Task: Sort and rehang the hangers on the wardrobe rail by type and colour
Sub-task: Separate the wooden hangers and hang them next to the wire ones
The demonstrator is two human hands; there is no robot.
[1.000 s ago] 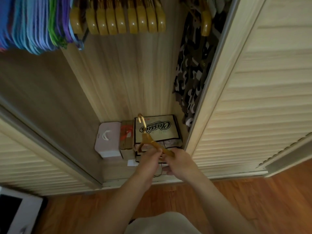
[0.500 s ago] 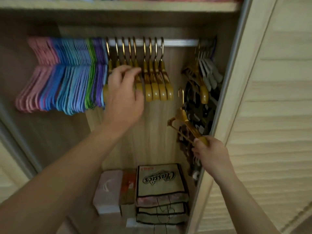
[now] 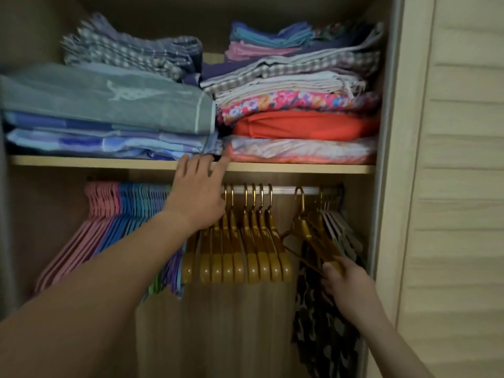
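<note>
A silver rail [image 3: 283,190] runs under the shelf. Pink, blue, green and purple thin hangers [image 3: 109,222] hang bunched at its left. Several wooden hangers [image 3: 245,249] with gold hooks hang in the middle. My left hand [image 3: 197,190] is raised in front of the rail at the wooden group's left end, fingers spread and touching the shelf edge, holding nothing. My right hand [image 3: 347,279] grips the lower arm of one wooden hanger [image 3: 313,236], whose gold hook sits over the rail right of the group. Grey hangers [image 3: 342,233] hang at the far right.
The wooden shelf [image 3: 300,168] above the rail carries stacks of folded linens [image 3: 297,105]. A camouflage garment [image 3: 324,323] hangs at the right below my right hand. A louvred wardrobe door [image 3: 458,186] stands to the right.
The view tilted up from the wardrobe floor to the shelf. My right hand lifted the wooden hanger and its hook now sits over the rail. My left hand rose from the wooden hangers to the shelf edge.
</note>
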